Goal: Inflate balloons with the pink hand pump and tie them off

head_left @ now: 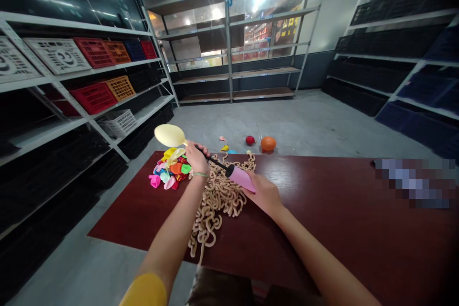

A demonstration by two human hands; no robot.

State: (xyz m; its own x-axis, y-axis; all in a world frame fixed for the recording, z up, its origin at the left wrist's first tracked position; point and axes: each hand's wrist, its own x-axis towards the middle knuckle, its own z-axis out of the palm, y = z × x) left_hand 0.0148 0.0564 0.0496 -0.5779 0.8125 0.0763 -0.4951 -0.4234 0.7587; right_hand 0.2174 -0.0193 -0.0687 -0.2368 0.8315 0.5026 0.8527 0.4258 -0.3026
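Observation:
A pale yellow balloon [169, 136], partly inflated, points up and left from my left hand [198, 158]. That hand's fingers are closed around the balloon's neck and the black end of a hand balloon pump; its exact grip on the joint is hidden. From there the pump's black rod runs down right into its pink barrel [241, 178]. My right hand [264, 194] is wrapped around the barrel's lower end. Beneath both arms lies a tangled heap of beige cord [224, 196]. Beside my left wrist is a pile of uninflated balloons [175, 169] in many colours.
The dark red table [322, 210] carries a blurred-out object [412, 184] at its right. Beyond the far edge, an orange balloon [268, 143] and a red balloon [250, 140] are on the floor. Racks with crates [95, 98] line the left; more shelves [263, 74] stand behind.

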